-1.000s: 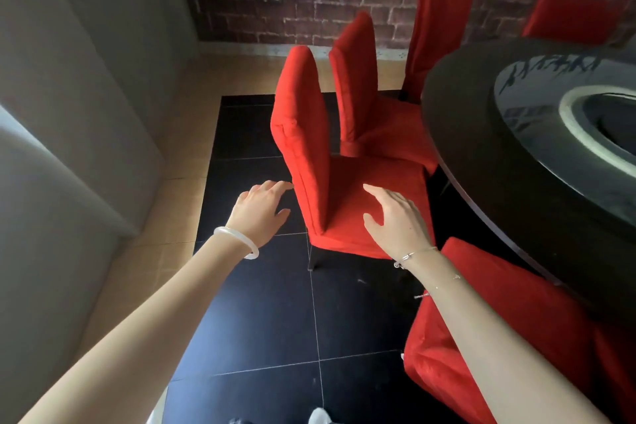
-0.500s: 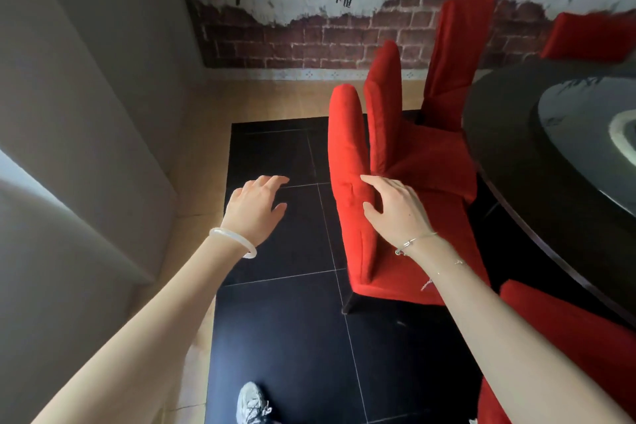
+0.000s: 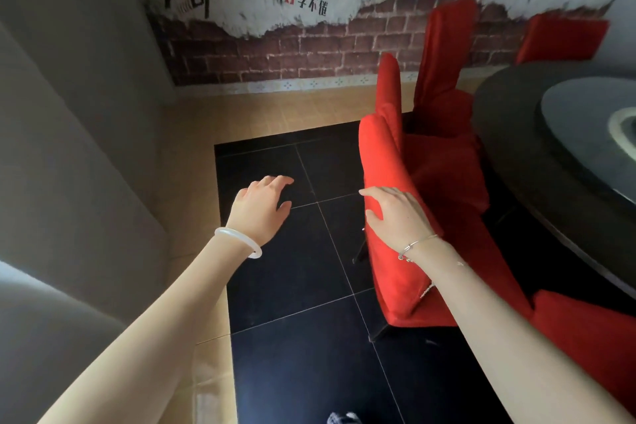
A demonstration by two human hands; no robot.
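Note:
A red fabric-covered chair [image 3: 382,155] stands on the black tiled floor beside a round dark table [image 3: 523,148], its backrest edge-on to me. My right hand [image 3: 399,213] lies with spread, relaxed fingers against the chair's backrest, thumb toward the left. My left hand [image 3: 258,210], with a white bangle on the wrist, hovers above the floor to the left of the chair with loosely spread fingers and holds nothing.
More red chairs [image 3: 444,55] ring the table, one at the lower right [image 3: 585,337]. A grey wall [image 3: 69,113] closes off the left. A brick-pattern wall with lettering [image 3: 292,38] stands behind. Black floor tiles [image 3: 292,279] lie between the wall and the chairs.
The view has swung left and up, so the chairs and table sit further right. My right hand has shifted from the seat area to the backrest; my left hand stays free beside the chair.

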